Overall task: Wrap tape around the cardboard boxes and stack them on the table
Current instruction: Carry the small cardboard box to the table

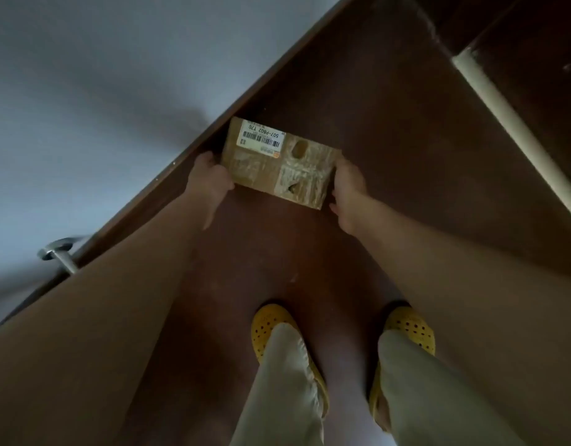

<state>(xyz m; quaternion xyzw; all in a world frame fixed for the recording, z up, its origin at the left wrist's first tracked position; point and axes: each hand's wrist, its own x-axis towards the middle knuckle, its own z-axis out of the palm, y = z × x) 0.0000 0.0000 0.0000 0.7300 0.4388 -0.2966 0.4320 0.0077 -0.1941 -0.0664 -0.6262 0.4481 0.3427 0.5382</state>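
Both hands' grip closed on cardboard box point(279, 162) ends: left hand point(210, 180), right hand point(348, 191); brown floor point(390, 130), white wall point(84, 91).

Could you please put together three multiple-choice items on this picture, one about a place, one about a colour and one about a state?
1. Where does the white barcode label sit on the cardboard box?
A. On the end by the left hand
B. On the end by the right hand
C. No label shows

2. What colour are the shoes?
A. Black
B. Yellow
C. Red

3. How is the box held?
A. By the left hand alone
B. By nobody; it lies untouched
C. Between both hands, one on each end

Answers:
1 A: the label lies on the box's end near the left hand.
2 B: both perforated shoes show yellow below the pale trouser legs.
3 C: the left hand is on one end and the right hand on the other.
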